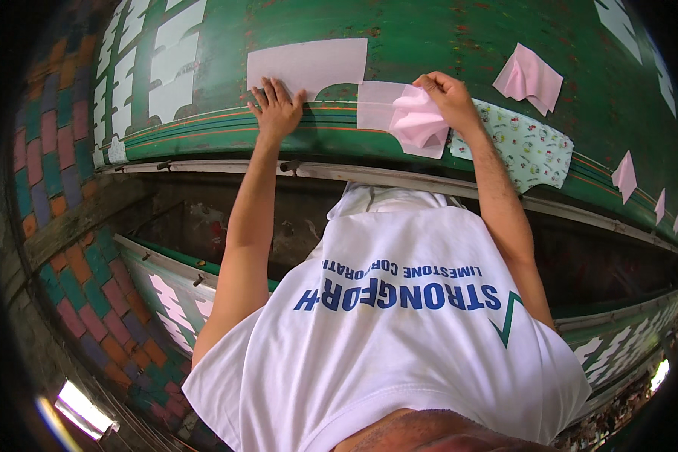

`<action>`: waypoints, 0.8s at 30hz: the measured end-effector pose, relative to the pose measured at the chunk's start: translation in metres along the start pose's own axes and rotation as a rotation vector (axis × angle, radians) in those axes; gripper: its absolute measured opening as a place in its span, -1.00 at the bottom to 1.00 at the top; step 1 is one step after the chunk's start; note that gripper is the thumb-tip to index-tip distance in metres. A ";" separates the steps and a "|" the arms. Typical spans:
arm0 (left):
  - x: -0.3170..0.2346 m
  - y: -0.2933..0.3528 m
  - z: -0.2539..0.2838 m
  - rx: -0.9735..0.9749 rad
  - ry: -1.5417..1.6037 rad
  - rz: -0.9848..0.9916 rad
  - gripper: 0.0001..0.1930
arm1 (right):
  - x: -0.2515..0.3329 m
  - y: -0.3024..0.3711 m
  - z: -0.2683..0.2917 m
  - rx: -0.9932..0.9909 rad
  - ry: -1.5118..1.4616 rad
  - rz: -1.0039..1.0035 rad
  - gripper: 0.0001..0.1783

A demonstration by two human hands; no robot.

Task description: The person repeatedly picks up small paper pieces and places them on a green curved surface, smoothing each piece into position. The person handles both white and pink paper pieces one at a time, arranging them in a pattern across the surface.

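Observation:
On the long green table (429,45) a pale pink fabric piece (316,64) lies flat, with a curved notch in its lower edge. My left hand (279,114), fingers spread, rests on that lower edge. Close by on the right, a brighter pink cloth (416,124) bunches up in folds over a second pale pink piece (372,107). My right hand (452,102) pinches the upper edge of this bunched cloth, thumb and fingers closed. A mint-green printed cloth (527,147) lies flat just right of my right wrist, its left part behind the forearm.
A crumpled pink cloth (529,81) lies farther right, and smaller pink pieces (624,176) follow along the table. White cut pieces (175,68) cover the left end. A pale rail (399,175) edges the table's near side. Multicoloured floor bricks (68,132) show at left.

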State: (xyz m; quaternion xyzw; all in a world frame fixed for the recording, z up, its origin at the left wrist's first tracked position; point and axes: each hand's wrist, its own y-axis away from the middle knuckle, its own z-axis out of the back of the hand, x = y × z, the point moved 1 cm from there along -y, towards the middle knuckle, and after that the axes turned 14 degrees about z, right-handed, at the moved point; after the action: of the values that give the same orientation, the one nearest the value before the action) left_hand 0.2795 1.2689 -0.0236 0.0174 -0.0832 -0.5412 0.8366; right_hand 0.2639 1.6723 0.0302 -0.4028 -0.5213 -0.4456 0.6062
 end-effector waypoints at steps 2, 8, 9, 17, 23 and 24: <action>-0.023 0.035 0.017 -0.127 -0.007 -0.198 -0.16 | 0.006 0.007 -0.002 0.043 -0.020 0.016 -0.55; -0.137 0.113 0.082 0.488 0.975 -0.503 -0.32 | 0.023 0.011 -0.009 0.151 -0.240 0.148 -0.56; -0.151 0.118 0.089 0.663 1.116 -0.521 -0.34 | 0.025 0.012 -0.008 0.159 -0.318 0.189 -0.56; -0.178 0.116 0.120 0.718 1.482 -0.351 -0.45 | 0.035 0.040 0.012 0.053 -0.420 0.306 -0.84; -0.169 0.101 0.131 0.529 1.507 -0.269 -0.67 | 0.041 0.049 -0.001 0.372 -0.072 0.203 -0.77; -0.164 0.095 0.131 0.413 1.514 -0.315 -0.71 | 0.040 0.048 -0.004 0.412 -0.007 0.148 -0.75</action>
State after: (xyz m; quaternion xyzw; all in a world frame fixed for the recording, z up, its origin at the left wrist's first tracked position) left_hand 0.2787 1.4647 0.0969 0.5459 0.4121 -0.4681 0.5595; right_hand 0.3131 1.6765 0.0685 -0.3089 -0.5727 -0.2825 0.7048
